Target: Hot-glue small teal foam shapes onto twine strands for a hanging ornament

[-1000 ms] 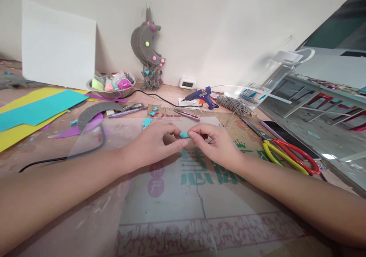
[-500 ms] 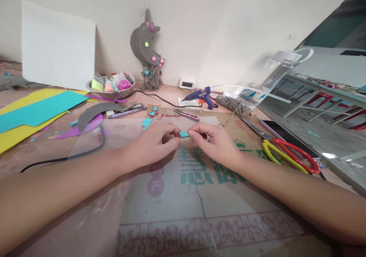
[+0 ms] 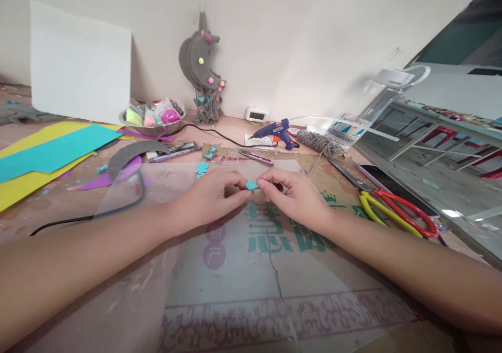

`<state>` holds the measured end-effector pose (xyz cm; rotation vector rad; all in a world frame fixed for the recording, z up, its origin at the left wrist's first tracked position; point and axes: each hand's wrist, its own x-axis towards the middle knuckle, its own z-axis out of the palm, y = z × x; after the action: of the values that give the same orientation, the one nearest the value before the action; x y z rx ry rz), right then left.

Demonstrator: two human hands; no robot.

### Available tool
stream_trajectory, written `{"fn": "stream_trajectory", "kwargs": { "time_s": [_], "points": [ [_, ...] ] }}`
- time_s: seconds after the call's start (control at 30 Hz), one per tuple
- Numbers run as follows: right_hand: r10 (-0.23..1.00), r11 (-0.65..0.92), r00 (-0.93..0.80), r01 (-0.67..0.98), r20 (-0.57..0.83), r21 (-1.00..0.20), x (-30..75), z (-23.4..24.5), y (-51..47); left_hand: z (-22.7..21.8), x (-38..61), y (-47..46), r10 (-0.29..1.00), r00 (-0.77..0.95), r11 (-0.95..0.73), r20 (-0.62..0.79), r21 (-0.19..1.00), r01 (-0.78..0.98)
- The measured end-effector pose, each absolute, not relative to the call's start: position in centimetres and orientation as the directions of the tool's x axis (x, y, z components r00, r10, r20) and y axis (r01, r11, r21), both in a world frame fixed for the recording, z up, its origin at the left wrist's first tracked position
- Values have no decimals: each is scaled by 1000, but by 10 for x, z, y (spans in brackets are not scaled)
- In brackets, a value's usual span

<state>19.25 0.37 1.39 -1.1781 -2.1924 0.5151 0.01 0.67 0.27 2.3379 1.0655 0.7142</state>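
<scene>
Between my two hands, over the middle of the covered table, is a small turquoise cut-out piece [image 3: 251, 185], perhaps of foam. My left hand [image 3: 215, 193] pinches its left edge between thumb and fingertips. The closed fingertips of my right hand [image 3: 289, 192] meet its right edge. A thin grey line, like a thread [image 3: 274, 269], runs over the sheet below the hands; whether it joins the piece I cannot tell. Just beyond my left hand lies a cluster of small turquoise cut-outs [image 3: 201, 170], with a few turquoise hearts [image 3: 209, 153] behind it.
A clear plastic sheet [image 3: 129, 269] covers printed cardboard. Pink-handled scissors [image 3: 259, 158], a blue glue gun [image 3: 276, 132] and grey twine [image 3: 319, 144] lie behind. Large scissors [image 3: 403, 212] and a phone [image 3: 396, 188] are at right. A bowl [image 3: 151, 129] and coloured sheets [image 3: 58, 151] stand left.
The turquoise piece has turned and tilted slightly between my fingertips, showing a rounder face. My left thumb has shifted a little right toward it. Nothing else has moved noticeably.
</scene>
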Motion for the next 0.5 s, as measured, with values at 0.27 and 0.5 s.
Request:
{"fn": "stream_trajectory", "kwargs": {
  "time_s": [0.27,0.5],
  "points": [
    [844,534,-435,615,315,-581,193,14,4,9,-1,3,796,538,-577,275,612,540],
    [834,545,-466,611,296,-574,192,12,5,5,-1,4,829,461,-545,318,647,534]
  ]
}}
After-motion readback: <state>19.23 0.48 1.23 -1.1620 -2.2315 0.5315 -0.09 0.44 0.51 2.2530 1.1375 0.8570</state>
